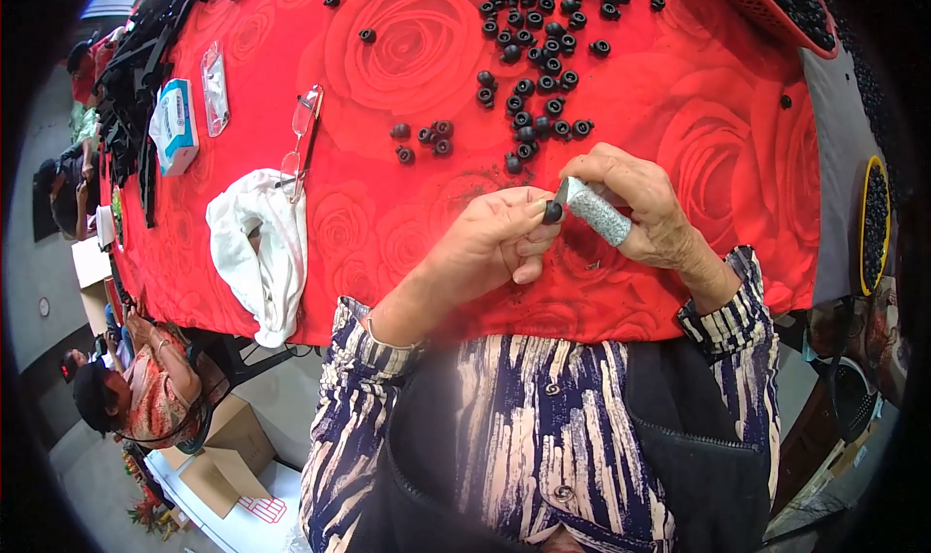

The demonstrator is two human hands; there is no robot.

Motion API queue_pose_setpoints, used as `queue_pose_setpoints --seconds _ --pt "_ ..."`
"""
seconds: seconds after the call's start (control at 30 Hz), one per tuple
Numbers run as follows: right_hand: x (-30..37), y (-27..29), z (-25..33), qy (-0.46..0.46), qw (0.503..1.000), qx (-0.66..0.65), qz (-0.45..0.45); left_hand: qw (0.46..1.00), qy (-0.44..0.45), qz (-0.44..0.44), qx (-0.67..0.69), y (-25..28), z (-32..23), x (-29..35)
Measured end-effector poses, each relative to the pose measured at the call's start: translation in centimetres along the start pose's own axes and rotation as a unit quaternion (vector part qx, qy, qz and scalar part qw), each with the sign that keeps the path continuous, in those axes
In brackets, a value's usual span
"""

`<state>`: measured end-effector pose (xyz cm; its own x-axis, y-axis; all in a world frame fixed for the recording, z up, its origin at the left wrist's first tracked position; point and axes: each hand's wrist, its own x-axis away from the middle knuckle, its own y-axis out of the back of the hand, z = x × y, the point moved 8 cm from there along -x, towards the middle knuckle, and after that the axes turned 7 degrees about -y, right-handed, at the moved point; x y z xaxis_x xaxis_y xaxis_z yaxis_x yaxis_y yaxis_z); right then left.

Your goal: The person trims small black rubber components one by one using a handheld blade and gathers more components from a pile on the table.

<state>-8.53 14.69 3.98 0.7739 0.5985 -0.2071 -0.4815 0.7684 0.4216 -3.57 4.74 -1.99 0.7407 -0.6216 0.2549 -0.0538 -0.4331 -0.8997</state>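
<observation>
Between the thumb and fingers of my left hand (495, 231) is pinched a small round black part (553, 211). My right hand (648, 204) is closed round a knife whose thick handle (599, 213) is wrapped in speckled grey-white material. Its short blade (563, 190) points toward the black part, at or very near its edge; I cannot tell if they touch. Beyond my hands lie many loose black parts of the same kind (525, 87), some showing a ring-shaped opening. A small cluster of them (424, 138) sits to the left. Dark crumbs dot the cloth near my hands.
A red rose-patterned cloth (388, 78) covers the table. On the left are eyeglasses (303, 131), a white cloth (262, 262), a tissue pack (175, 126) and black strips (126, 97). A red basket (766, 10) and a yellow-rimmed one (863, 228) hold black parts at right. People sit at far left.
</observation>
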Motion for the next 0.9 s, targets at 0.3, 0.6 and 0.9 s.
queue_pose_setpoints --seconds 0.3,0.6,0.9 --pt "-0.2 0.0 0.5 0.008 1.0 0.016 0.016 1.0 -0.001 -0.005 0.006 -0.1 0.1 0.1" --pt "0.0 0.1 0.3 -0.003 1.0 -0.002 -0.003 1.0 -0.014 -0.017 -0.002 0.0 -0.3 0.3" --pt "0.0 -0.2 0.6 0.006 0.999 0.046 0.029 0.999 -0.025 -0.028 -0.002 0.6 -0.3 -0.1"
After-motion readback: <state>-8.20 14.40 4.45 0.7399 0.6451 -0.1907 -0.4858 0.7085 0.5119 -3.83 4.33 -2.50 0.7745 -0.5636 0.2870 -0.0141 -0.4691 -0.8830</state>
